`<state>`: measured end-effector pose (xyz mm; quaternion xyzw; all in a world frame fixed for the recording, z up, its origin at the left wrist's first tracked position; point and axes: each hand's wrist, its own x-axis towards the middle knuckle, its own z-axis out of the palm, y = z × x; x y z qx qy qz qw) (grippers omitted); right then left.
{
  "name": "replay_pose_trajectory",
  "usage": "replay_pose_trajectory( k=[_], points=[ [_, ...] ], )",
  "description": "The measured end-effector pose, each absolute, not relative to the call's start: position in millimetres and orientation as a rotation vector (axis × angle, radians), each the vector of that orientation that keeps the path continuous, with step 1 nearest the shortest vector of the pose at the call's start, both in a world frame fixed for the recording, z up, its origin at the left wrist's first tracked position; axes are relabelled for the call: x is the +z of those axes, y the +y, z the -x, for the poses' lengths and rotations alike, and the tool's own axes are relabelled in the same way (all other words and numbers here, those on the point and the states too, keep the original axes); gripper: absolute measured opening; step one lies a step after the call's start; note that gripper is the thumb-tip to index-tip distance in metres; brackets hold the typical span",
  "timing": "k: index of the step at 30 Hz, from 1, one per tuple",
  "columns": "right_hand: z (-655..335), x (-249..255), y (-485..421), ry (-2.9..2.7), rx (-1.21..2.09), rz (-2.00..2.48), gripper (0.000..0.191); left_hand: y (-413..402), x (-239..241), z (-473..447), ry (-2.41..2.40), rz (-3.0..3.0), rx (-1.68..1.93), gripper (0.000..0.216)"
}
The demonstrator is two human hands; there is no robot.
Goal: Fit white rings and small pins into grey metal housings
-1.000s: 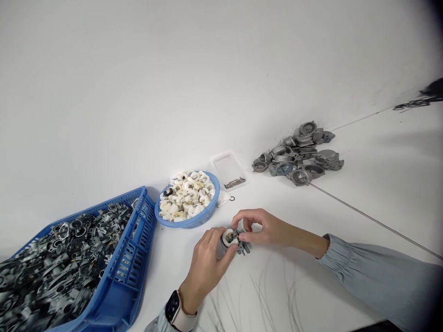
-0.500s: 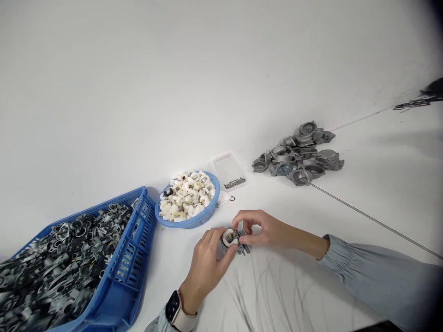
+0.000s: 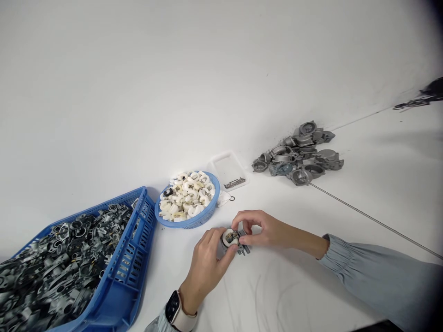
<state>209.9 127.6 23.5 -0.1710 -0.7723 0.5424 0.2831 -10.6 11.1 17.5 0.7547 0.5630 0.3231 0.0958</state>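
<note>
A grey metal carburetor body (image 3: 245, 249) sits low over the white table, with a C-shaped white float (image 3: 226, 239) on its upper face and small brass parts inside the float's curve. My left hand (image 3: 206, 258) is closed around the body's left side, its thumb pressing along the near edge of the float. From the right, my right hand (image 3: 265, 229) pinches at the body's right side, forefinger at the far edge and thumb near the float's open end. Whether a small piece sits between those fingertips is hidden.
On the left stands a blue crate (image 3: 119, 272) heaped with carburetor bodies. A blue basket (image 3: 207, 216) of white floats and a white tray (image 3: 221, 159) with thin metal pins (image 3: 235, 182) lie beyond my hands. Grey float bowls (image 3: 301, 154) are piled right, beside a thin rod (image 3: 370, 218).
</note>
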Motion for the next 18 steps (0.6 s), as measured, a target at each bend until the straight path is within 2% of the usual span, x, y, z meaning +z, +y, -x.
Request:
replay_pose_trajectory(
  k=[18],
  points=[
    [-208.3,21.3,127.4,-2.07,1.426,0.427,0.024,10.3,17.8,9.9,1.656,-2.25,0.961,0.022]
  ],
)
